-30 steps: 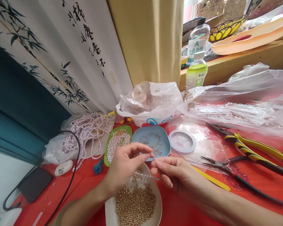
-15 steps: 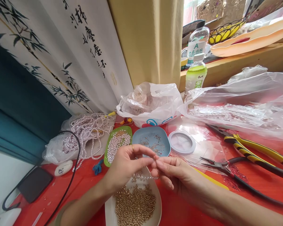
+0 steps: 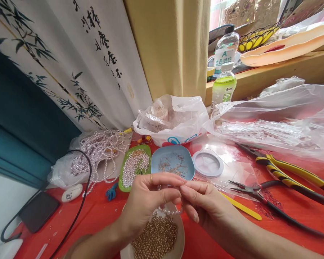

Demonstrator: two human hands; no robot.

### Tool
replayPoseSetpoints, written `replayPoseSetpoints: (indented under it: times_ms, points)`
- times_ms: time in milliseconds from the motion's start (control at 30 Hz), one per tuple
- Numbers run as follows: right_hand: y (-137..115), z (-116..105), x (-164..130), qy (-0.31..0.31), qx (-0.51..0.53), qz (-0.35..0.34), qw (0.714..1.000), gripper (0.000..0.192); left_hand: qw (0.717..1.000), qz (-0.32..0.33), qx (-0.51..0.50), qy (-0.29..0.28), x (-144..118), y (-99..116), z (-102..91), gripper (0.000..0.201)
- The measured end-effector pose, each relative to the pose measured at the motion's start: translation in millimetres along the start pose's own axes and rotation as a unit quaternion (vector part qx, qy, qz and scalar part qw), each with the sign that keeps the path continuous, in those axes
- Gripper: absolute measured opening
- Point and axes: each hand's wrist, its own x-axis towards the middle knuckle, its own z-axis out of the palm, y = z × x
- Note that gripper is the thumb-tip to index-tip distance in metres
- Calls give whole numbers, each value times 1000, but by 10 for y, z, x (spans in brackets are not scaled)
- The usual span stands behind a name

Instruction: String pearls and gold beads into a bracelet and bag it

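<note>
Both hands meet fingertip to fingertip above the white dish [image 3: 181, 240] of gold beads [image 3: 155, 238]: left hand [image 3: 147, 201] and right hand [image 3: 202, 205] each pinch a short strand of small pearls [image 3: 172, 212] (it droops between them). Just behind sit a blue dish [image 3: 172, 163] and a green dish [image 3: 135, 166] on the red table [image 3: 97, 212].

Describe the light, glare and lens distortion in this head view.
Head view: soft daylight comes from the window at upper right, blown out pink-white there; glare sheens the clear plastic sheet; the wide lens bows the curtain and wooden ledge near the edges; the left hand and right hand, pinching a thin bead strand, are slightly soft; shadows stay faint.
</note>
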Motion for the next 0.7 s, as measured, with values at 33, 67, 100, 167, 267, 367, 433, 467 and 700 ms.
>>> replayPoseSetpoints:
  times_ms: [33,67,100,167,267,367,433,467,700]
  points:
    - [4,8,-2,2,3,0,1000,25,1000,-9,-9,-1,-7,1,7,10]
    - [7,12,-1,5,4,-1,1000,25,1000,-15,-14,-1,-12,4,12,10]
    - [10,14,0,10,4,-3,1000,24,1000,-18,-14,0,-16,7,14,11]
    - [11,14,7,21,3,-10,1000,23,1000,-15,-2,1,-22,11,14,12]
    - [2,17,17,36,7,-17,999,23,1000,-1,10,-9,-25,5,5,17]
    - [-14,29,18,55,12,-15,998,24,999,17,10,-27,-33,-16,-1,23]
    - [-17,35,14,66,9,-18,998,25,999,15,-2,-36,-42,-31,1,25]
    - [-14,35,11,68,4,-19,997,25,999,7,-9,-33,-47,-37,4,26]
    - [20,15,-10,56,-64,-36,996,23,997,-49,-57,33,-27,-28,50,10]
